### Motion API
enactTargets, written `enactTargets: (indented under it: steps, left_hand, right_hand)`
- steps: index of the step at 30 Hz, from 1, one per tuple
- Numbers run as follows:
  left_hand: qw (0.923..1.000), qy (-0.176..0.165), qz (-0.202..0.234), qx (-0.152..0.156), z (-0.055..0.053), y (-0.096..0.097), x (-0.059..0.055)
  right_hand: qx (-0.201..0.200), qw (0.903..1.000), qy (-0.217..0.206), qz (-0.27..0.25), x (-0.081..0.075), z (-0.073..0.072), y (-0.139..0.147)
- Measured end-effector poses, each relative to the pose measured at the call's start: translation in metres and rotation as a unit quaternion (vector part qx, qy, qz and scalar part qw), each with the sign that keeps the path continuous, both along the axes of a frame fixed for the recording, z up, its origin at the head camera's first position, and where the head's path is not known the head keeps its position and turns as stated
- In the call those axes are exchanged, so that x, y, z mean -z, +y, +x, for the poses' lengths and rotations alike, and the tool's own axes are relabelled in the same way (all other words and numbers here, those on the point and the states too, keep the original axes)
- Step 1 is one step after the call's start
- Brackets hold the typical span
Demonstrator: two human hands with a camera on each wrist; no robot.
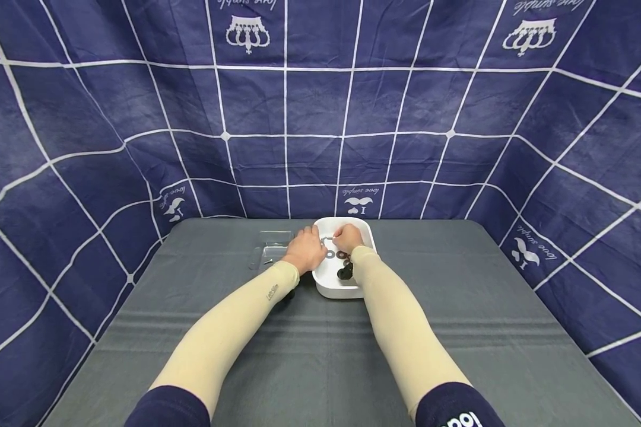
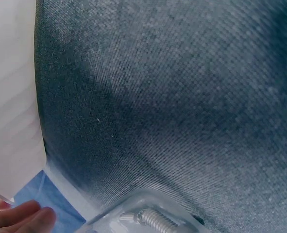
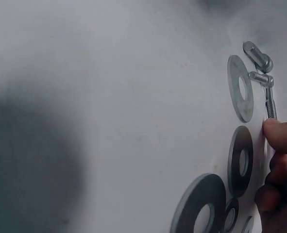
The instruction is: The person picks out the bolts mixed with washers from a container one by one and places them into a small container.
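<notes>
A white tray (image 1: 342, 292) stands on the table, holding metal washers (image 3: 241, 160) and small screws (image 3: 257, 56). Inside it, my right hand (image 1: 349, 238) pinches a thin screw (image 3: 271, 104) between thumb and fingertips. The threaded end near the thumb is partly covered. Over the tray's left rim lies my left hand (image 1: 305, 249). In the left wrist view, only a few of its fingers (image 2: 22, 218) show beside the tray wall (image 2: 12, 97); its thumb and whatever it may grip are hidden.
A clear plastic box (image 1: 275, 254) is just left of the tray, with a bolt (image 2: 158, 221) in it. Dark round pieces (image 1: 345, 273) sit in the tray near my right wrist. Grey cloth (image 1: 320, 356) covers the table, and a blue checked curtain (image 1: 320, 101) encloses it.
</notes>
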State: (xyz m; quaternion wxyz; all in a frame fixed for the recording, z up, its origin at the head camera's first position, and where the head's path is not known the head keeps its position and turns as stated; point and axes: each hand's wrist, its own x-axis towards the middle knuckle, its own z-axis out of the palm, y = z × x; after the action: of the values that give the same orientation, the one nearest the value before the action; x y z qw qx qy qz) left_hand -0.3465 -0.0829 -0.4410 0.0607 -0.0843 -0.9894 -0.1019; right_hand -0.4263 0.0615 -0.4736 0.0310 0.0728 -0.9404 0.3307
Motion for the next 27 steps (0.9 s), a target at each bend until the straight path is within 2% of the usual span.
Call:
enactTargets:
  steps: [4,11,14,27]
  left_hand:
    - [1.0,-0.001,-0.007,0.001,0.0,0.0,-0.001]
    - [0.9996,0.003,-0.029,0.003,-0.001,0.0,0.0]
    - [0.9993,0.007,-0.036,0.007,-0.002,0.0,0.0]
    - [0.9979,0.01,-0.064,0.01,-0.002,-0.002,-0.005]
  right_hand:
    - [-0.015,0.999,0.013,0.04,-0.003,0.0,-0.001]
    - [-0.017,0.9969,-0.013,0.076,-0.01,0.001,-0.002]
    - [-0.026,0.9954,-0.011,0.092,-0.013,0.002,-0.001]
    - [-0.063,0.9907,0.01,0.12,-0.034,0.01,0.003]
